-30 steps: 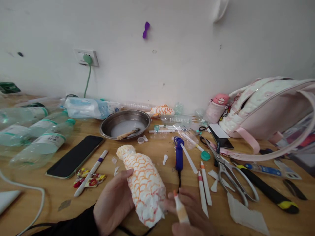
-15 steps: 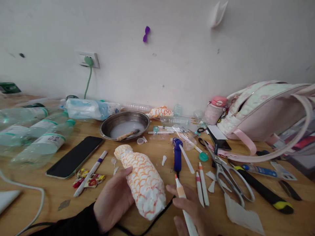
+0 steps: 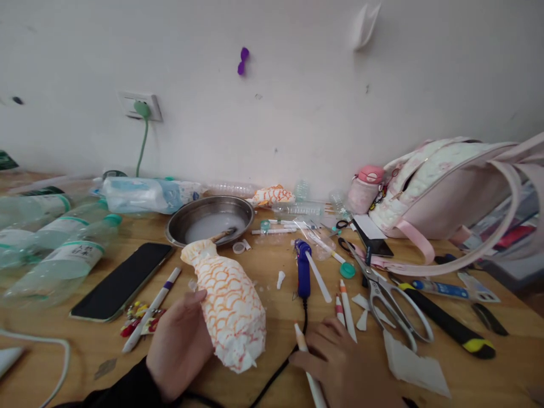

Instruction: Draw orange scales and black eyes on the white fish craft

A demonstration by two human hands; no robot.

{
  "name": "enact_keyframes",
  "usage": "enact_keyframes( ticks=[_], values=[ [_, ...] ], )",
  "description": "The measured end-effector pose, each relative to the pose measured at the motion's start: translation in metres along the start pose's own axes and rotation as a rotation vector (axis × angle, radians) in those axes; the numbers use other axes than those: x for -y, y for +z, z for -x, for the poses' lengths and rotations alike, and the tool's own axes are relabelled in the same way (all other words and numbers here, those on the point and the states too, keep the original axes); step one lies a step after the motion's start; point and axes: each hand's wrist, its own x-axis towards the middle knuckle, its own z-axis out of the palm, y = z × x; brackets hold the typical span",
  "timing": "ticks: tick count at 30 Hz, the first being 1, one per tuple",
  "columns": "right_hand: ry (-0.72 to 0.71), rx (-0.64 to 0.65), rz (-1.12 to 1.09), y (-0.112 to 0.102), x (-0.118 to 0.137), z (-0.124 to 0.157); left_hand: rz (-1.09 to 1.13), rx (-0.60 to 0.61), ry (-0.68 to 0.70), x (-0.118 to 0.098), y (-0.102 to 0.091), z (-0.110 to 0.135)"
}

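A white fish-shaped body with orange scale lines and red marks near its front end rests in my left hand, thumb along its side and fingers beneath. My right hand is low over the table, its thumb across an orange-tipped white marker; the grip is partly hidden. Beside that hand's fingertips lie a red-banded marker and another orange-banded marker. A blue glue gun with a white glue stick lies just beyond.
Behind the fish stands a metal bowl holding whitish liquid and a brush. Plastic bottles and a phone lie left. Scissors, a black-yellow handled tool and a pink backpack are right. A second scaled fish lies by the wall.
My right hand has come down toward the table, lowering the orange marker and bringing its fingers close to the loose markers. The fish has tilted slightly in my left hand. The view has shifted.
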Motion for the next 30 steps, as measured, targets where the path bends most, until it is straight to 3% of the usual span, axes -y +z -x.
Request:
enact_keyframes(
  ticks=[3, 7, 10, 13, 17, 23, 30],
  values=[
    [0.150, -0.026, -0.013, 0.000, 0.002, -0.002, 0.032, 0.050, 0.012, -0.002, 0.002, 0.003],
    [0.594, -0.200, 0.001, -0.002, -0.006, -0.030, -0.008, 0.069, -0.028, 0.000, 0.003, 0.006],
    [0.684, -0.184, 0.034, 0.003, -0.023, -0.058, -0.076, 0.135, -0.041, 0.003, 0.000, 0.004],
    [0.725, -0.141, 0.077, 0.011, -0.038, -0.077, -0.076, 0.243, -0.026, 0.004, -0.005, 0.000],
    [0.786, -0.123, 0.082, 0.018, -0.046, -0.081, -0.032, 0.326, 0.028, 0.002, -0.009, -0.006],
    [0.766, -0.216, 0.010, 0.016, -0.057, -0.055, 0.010, 0.286, 0.086, -0.001, -0.006, -0.011],
    [0.659, -0.267, 0.019, 0.021, -0.063, -0.040, 0.146, 0.281, 0.022, -0.004, -0.005, -0.008]
  ],
)
